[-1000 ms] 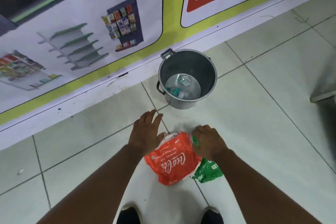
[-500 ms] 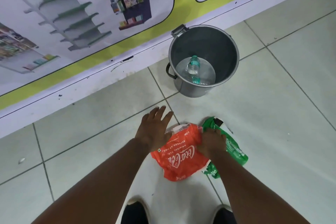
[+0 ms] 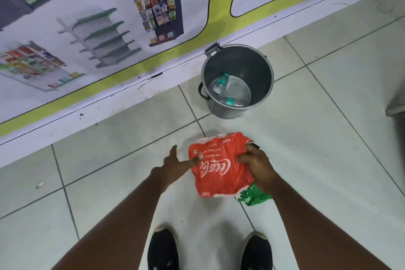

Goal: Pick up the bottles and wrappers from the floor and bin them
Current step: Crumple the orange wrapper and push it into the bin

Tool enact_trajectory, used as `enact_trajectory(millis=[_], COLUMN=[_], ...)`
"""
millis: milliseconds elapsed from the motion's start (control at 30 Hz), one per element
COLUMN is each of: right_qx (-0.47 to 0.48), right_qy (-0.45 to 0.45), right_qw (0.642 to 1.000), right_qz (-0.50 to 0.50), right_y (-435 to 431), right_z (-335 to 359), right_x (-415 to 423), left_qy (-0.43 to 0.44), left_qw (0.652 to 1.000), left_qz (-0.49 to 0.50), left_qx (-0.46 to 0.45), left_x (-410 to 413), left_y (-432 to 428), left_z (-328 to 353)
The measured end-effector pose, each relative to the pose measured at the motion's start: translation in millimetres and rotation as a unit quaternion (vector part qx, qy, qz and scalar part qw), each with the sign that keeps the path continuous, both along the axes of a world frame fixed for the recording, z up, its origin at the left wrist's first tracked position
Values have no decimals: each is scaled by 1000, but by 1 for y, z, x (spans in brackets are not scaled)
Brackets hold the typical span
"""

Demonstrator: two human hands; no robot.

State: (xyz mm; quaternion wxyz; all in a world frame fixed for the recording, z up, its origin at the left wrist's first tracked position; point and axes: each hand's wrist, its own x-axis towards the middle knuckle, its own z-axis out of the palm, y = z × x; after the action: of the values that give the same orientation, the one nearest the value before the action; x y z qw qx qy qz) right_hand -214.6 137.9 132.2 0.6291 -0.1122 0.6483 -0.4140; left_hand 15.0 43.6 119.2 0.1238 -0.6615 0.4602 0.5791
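A red Coca-Cola wrapper [image 3: 219, 173] is held above the tiled floor, in front of my shoes. My right hand [image 3: 255, 164] grips its right edge, with a green wrapper [image 3: 253, 196] bunched under the same hand. My left hand [image 3: 177, 165] is spread beside the red wrapper, one fingertip touching its left edge. The grey metal bin [image 3: 259, 66] stands by the wall, a little beyond the wrappers. Two clear plastic bottles lie in it: one [image 3: 220, 84] leans on the left wall, the other [image 3: 233, 101] lies on the bottom.
A printed banner wall [image 3: 109, 28] runs along the far side of the floor. A small white scrap [image 3: 39, 185] lies on a tile at the left. A grey object's corner [image 3: 395, 105] shows at the right edge. My black shoes [image 3: 163, 250] are below.
My right hand has gathered the green wrapper under the red one and lifted both. My left hand has slid off the red wrapper to its left edge.
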Motion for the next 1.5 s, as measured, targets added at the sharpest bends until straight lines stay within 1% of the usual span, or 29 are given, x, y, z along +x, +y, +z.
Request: enact_trajectory(millis=[67,133,167,200,233,300,333,400,433,467,533,600,633,700,733,800,833,867,933,1000,1033,1100,1167,1233,1267,1300,1400,1467,1500], right_qx=[-20,-31,-45,-51,-51,-51,-51,-40,-21,3,54,67,64,39,20,-14,-30,-49,-88,-101,-102,-100,-91,-83,-72,-55,-2,-12,-26], right_qy=[-97,-175,-181,-152,-78,98,170,241,234,192,53,-62,-89,-59,-10,142,236,327,506,640,687,748,786,816,820,811,732,678,666], right_qw=[995,984,982,987,994,989,980,968,971,981,997,995,992,995,998,989,970,943,855,755,709,635,576,518,502,499,522,528,533], right_qz=[-20,-22,-6,19,55,101,94,65,50,22,1,46,63,71,62,43,40,42,66,102,123,167,204,241,267,301,438,511,522], right_y=[-7,-15,-19,-23,-27,-34,-37,-43,-45,-47,-43,-32,-26,-17,-16,-19,-23,-29,-44,-64,-75,-98,-119,-142,-151,-159,-171,-168,-163], right_z=[14,28,34,39,43,51,54,56,57,59,54,63,64,69,69,73,73,74,77,80,80,84,83,78,75,71,55,43,43], right_x=[2,8,10,12,14,18,22,25,26,26,21,15,11,7,5,-1,-6,-13,-26,-43,-51,-65,-76,-78,-77,-75,-66,-59,-57], left_qy=[144,243,285,323,347,357,346,341,355,372,412,433,430,404,382,326,293,258,164,72,30,-29,-57,-76,-83,-85,-80,-80,-81], left_qw=[978,947,933,922,916,917,919,913,903,891,861,843,847,871,888,922,937,950,975,989,992,980,950,920,907,894,864,846,838], left_qz=[106,150,149,134,117,123,151,209,230,248,282,306,300,265,243,196,180,167,151,109,68,-20,-92,-137,-154,-169,-210,-241,-255], left_qx=[103,148,161,167,165,132,110,84,82,83,94,95,92,86,82,73,63,49,1,-65,-104,-195,-292,-359,-384,-406,-451,-468,-476], left_x=[-11,-23,-30,-37,-41,-48,-49,-51,-52,-54,-58,-58,-57,-54,-52,-47,-43,-39,-27,-14,-7,7,14,15,13,10,-3,-12,-16], left_y=[4,4,3,3,2,0,-1,-4,-4,-3,-1,1,2,5,7,11,13,15,17,18,19,21,21,15,9,3,-21,-36,-42], left_z=[25,43,50,56,60,65,64,65,66,69,74,74,74,71,71,70,68,65,56,46,40,33,31,31,31,33,38,41,44])
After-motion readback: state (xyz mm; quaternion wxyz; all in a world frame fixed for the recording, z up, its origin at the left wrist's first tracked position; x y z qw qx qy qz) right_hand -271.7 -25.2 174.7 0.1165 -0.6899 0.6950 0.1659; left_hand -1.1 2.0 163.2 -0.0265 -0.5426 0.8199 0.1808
